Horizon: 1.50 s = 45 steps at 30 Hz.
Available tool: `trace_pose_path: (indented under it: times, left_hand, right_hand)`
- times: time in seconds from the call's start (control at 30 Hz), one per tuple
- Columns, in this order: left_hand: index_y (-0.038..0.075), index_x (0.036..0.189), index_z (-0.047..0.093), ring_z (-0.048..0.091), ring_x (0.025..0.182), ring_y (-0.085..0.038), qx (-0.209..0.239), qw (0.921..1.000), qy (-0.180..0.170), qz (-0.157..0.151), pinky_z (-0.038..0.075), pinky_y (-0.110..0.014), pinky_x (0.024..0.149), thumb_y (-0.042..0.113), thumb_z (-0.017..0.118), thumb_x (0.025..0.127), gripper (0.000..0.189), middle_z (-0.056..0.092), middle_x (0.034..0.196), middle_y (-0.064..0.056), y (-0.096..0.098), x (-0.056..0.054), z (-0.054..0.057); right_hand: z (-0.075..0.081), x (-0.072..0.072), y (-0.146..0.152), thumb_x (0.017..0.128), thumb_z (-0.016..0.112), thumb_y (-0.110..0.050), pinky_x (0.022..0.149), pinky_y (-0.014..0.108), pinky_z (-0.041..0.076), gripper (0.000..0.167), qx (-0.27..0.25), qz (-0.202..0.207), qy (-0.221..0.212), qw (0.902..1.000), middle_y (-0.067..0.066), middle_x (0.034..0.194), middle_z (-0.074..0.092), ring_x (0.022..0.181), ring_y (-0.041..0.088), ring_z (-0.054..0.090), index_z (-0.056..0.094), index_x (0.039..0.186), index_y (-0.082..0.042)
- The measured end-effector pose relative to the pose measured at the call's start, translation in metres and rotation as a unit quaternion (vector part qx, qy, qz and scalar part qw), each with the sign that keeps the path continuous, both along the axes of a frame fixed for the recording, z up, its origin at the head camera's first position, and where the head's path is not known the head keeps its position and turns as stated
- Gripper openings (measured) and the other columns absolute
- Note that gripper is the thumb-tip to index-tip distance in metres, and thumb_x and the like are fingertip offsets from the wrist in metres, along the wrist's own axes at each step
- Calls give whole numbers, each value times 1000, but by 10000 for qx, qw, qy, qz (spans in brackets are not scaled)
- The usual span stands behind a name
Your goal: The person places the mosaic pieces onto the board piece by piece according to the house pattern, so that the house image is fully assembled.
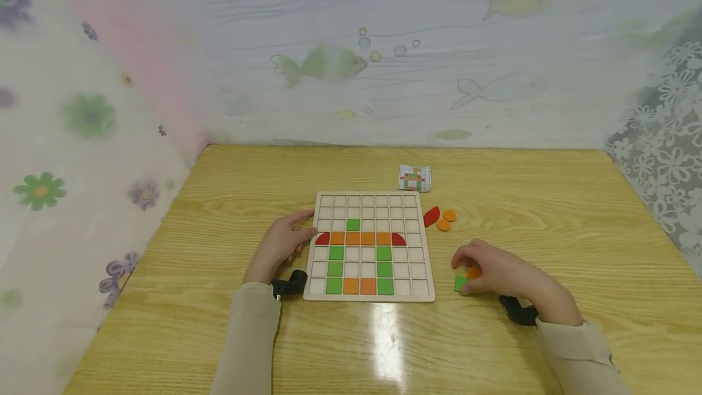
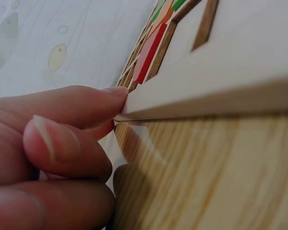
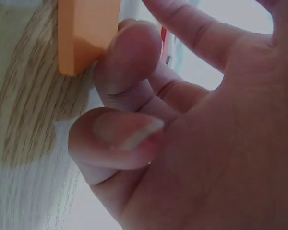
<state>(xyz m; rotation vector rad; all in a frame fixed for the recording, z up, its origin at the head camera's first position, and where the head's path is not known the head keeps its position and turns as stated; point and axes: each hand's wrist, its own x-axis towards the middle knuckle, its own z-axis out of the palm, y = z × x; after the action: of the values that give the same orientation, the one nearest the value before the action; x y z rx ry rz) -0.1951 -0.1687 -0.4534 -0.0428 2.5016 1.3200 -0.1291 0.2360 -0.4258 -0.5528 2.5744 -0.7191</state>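
Note:
A pale wooden grid board (image 1: 400, 288) lies flat on the table with coloured tiles set in its cells. Orange square tiles (image 1: 353, 238) form a row ending in red rounded tiles (image 1: 398, 239), with green tiles (image 1: 335, 269) below and one above. My left hand (image 1: 278, 242) touches the board's left edge; the left wrist view shows a fingertip against its side. To the right of the board, my right hand (image 1: 493, 268) is over a green square tile (image 1: 459, 284) and an orange tile (image 3: 84, 38), its fingers bent and parted. The hand partly hides these tiles.
A small printed pattern card (image 1: 415, 178) lies behind the board. Beside the board's right edge are a red rounded tile (image 1: 431, 217) and two orange discs (image 1: 449, 216). Patterned curtains (image 1: 329, 96) stand around the wooden table (image 1: 247, 178).

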Motion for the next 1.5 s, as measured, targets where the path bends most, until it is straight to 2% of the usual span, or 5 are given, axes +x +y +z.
trace_pose_path:
  times: [0.43, 0.83, 1.03, 1.3, 1.5]
  left_hand:
    - [37, 127, 47, 37, 34, -15, -101, 9999, 17, -11, 37, -31, 34, 37, 60, 84, 45, 48, 49, -5, 1, -2, -1]
    - [36, 127, 47, 36, 34, -15, -64, 10000, 20, 8, 36, -30, 34, 36, 60, 84, 45, 47, 49, -5, 0, -1, -1]
    - [37, 126, 48, 36, 35, -15, -64, 10000, 34, -2, 36, -30, 35, 36, 60, 84, 44, 47, 50, -5, -1, -1, 0]
    - [37, 126, 47, 37, 35, -15, -89, 10000, 8, -28, 37, -30, 36, 36, 60, 84, 44, 47, 50, -5, -1, -1, 1]
    - [36, 127, 47, 37, 35, -15, -100, 9999, 26, -56, 37, -31, 35, 36, 60, 84, 45, 48, 50, -5, 0, -1, 0]
  right_hand:
    - [-1, 2, -4, 76, 71, -19, 74, 30, 42, 22, -103, 208, 514, 9984, -6, 96, 47, 83, 11, 47, 62, 94, -27]
    - [1, 2, -10, 74, 72, -16, 70, 27, 43, 24, -64, 313, 384, 9988, -4, 96, 43, 81, 12, 48, 60, 92, -25]
    - [0, 1, -11, 75, 72, -17, 73, 31, 43, 24, -41, 107, 232, 9997, -4, 94, 45, 82, 13, 47, 59, 94, -25]
    - [-1, 0, -13, 75, 70, -15, 72, 33, 41, 20, 183, -317, 644, 9973, -5, 94, 53, 80, 14, 47, 61, 92, -19]
    - [-1, -3, -14, 76, 70, -14, 67, 31, 41, 19, 54, -411, 567, 9975, -5, 91, 55, 75, 13, 47, 61, 93, -19]
